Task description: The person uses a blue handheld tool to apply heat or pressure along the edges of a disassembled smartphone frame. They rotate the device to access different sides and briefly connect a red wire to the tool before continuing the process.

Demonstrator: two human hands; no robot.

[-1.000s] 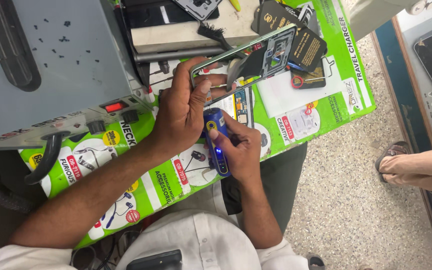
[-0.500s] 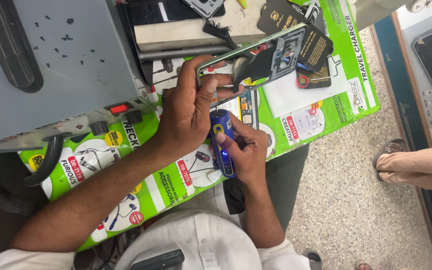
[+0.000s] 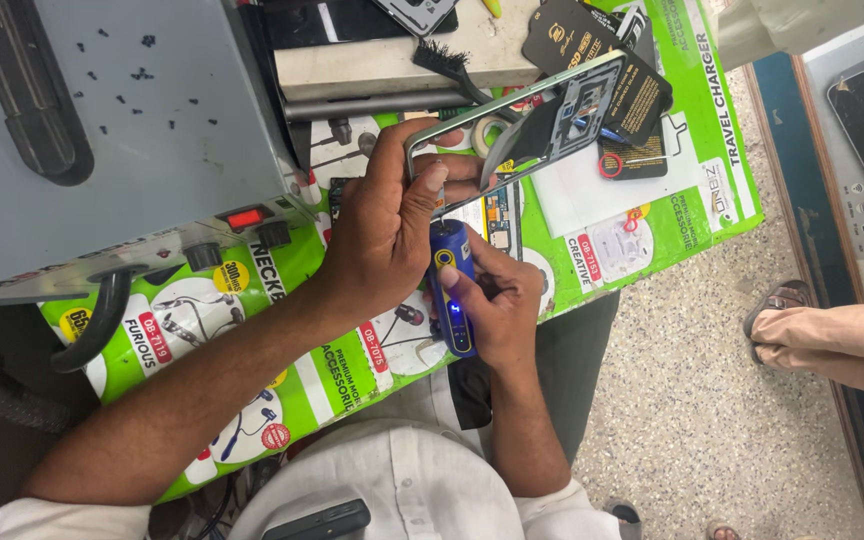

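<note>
Opened phone (image 3: 542, 125) sits in the left hand (image 3: 387, 230) grip; right hand (image 3: 497, 305) grip clasps a blue electric screwdriver (image 3: 452, 285).

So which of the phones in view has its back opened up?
The phone gripped by the left hand; its insides show, while the dark phone at the top edge stays closed.

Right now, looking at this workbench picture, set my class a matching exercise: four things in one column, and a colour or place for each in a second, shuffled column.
Things:
1. electric screwdriver
2. opened phone
3. small brush
4. grey machine

Colour or place:
A. lying on the pale block at the top of the bench
B. blue, gripped in the right hand
C. filling the left side of the bench, tiny screws scattered on top
D. held tilted by the left hand

Pairs: 1-B, 2-D, 3-A, 4-C
</note>
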